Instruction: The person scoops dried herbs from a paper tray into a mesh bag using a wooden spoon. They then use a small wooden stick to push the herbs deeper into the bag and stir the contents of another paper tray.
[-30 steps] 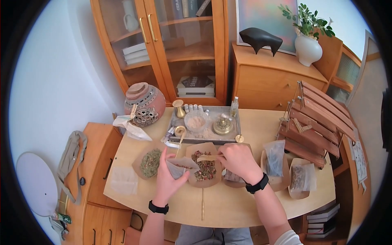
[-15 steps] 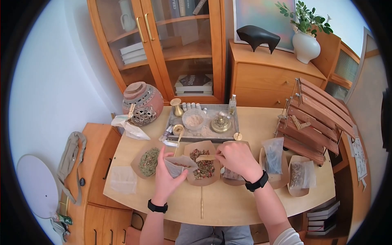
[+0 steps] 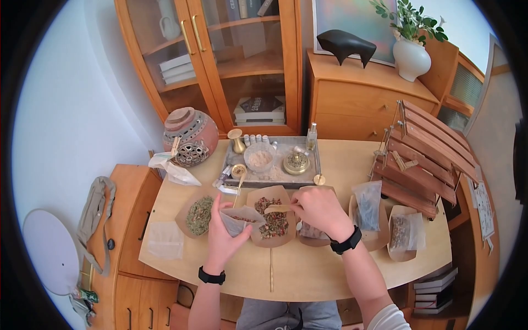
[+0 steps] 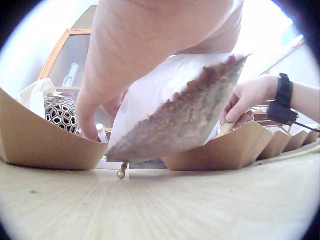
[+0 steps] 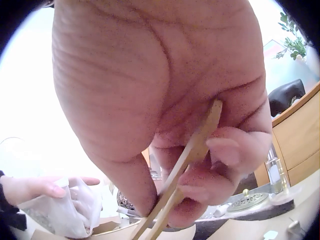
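Note:
My left hand (image 3: 224, 237) grips a small translucent white pouch (image 4: 165, 100) between thumb and fingers. Reddish and brown dried bits fill the pouch's lower part in the left wrist view. Its mouth faces the paper tray (image 3: 268, 240) of mixed red and green dried petals (image 3: 273, 226). My right hand (image 3: 323, 210) pinches a pale wooden scoop (image 5: 192, 150) whose grooved length points down past the fingertips. In the head view the scoop's end lies over the petals, just right of the pouch.
A paper tray of green dried herbs (image 3: 199, 215) stands at left, beside flat white pouches (image 3: 165, 240). More paper trays (image 3: 402, 254) line the right. Behind are a grey tray (image 3: 254, 183) with a glass bowl (image 3: 259, 156) and brass burner (image 3: 296, 163), a clay pot (image 3: 188, 135) and a wooden rack (image 3: 423, 159).
The head view has tipped slightly, so the table sits a little higher in it. Both hands keep their holds on pouch and scoop, with only small shifts over the petals.

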{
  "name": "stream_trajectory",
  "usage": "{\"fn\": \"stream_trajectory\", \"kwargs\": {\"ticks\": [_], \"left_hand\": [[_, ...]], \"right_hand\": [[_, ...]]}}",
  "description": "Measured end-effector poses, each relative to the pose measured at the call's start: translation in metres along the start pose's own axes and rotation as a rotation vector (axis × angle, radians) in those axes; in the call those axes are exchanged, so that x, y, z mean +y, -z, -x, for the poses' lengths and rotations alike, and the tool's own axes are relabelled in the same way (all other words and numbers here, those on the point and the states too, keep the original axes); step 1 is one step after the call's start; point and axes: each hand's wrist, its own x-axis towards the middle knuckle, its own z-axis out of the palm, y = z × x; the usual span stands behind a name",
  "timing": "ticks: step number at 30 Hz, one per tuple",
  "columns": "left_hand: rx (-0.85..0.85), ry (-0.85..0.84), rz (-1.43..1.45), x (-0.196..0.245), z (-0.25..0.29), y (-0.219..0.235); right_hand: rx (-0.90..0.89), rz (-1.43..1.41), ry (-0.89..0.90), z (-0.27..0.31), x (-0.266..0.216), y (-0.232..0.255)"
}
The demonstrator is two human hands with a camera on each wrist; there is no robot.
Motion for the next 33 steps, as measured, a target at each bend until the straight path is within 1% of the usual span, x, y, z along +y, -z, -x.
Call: {"fn": "stream_trajectory", "kwargs": {"ticks": [2,5,8,18,24,29,33], "left_hand": [[-0.019,0.004,-0.01,0.0,0.0003,0.0002],[-0.021,0.003,-0.016,-0.0005,0.0001,0.0003],[-0.02,-0.007,-0.008,-0.0017,0.0002,0.0001],[-0.019,0.001,-0.023,-0.0003,0.0005,0.0001],[-0.02,0.01,-0.013,0.0003,0.0,0.0004],[-0.021,-0.005,-0.039,-0.0015,-0.0002,0.0013],[-0.024,-0.004,-0.025,-0.0007,-0.0001,0.001]], "right_hand": [[0.048,-0.016,-0.002,-0.001,-0.0033,0.0035],[0.036,-0.037,0.047,-0.0019,-0.007,0.0001],[-0.009,-0.025,0.014,-0.0006,-0.0081,0.0018],[-0.01,-0.025,0.0,0.0,-0.0041,0.0076],[0.023,-0.031,0.032,-0.0011,-0.0063,0.0067],[-0.007,0.001,0.001,0.0,-0.0043,0.0086],[0.005,0.009,0.002,-0.0003,-0.0048,0.0087]]}}
